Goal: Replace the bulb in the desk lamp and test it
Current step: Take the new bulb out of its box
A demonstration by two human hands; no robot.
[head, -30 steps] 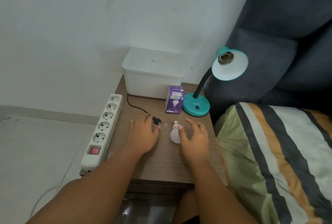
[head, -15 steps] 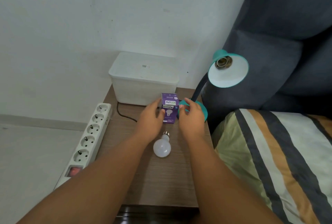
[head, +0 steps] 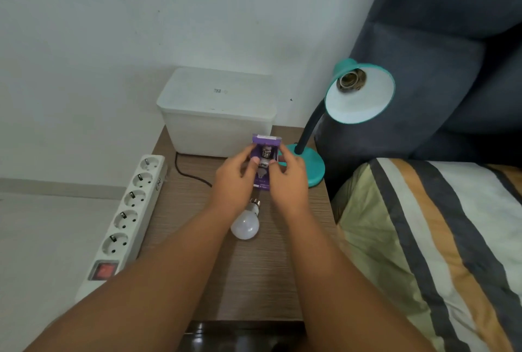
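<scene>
Head view: both hands on the bulb box

Head camera looks down on a wooden bedside surface (head: 254,281). Left hand (head: 234,182) and right hand (head: 288,179) hold a purple bulb box (head: 264,166) between them, lifted just above the surface in front of the white lidded bin (head: 217,114). Fingers (head: 255,160) of both hands are closed on the box sides, thumbs on its front face. Top flap stands open; metal screw base of a new bulb (head: 267,151) shows inside.

Loose white bulb (head: 245,226) lies on its side on the surface, below the hands, screw base pointing away from the camera, touching neither hand.

Teal desk lamp (head: 358,94) stands at the right rear corner, shade tilted toward the camera, socket bare. Black cord (head: 187,173) runs across the surface behind the left hand. White power strip (head: 127,216) lies along the left edge, red switch nearest the camera. Striped bedding (head: 423,252) at right.
</scene>
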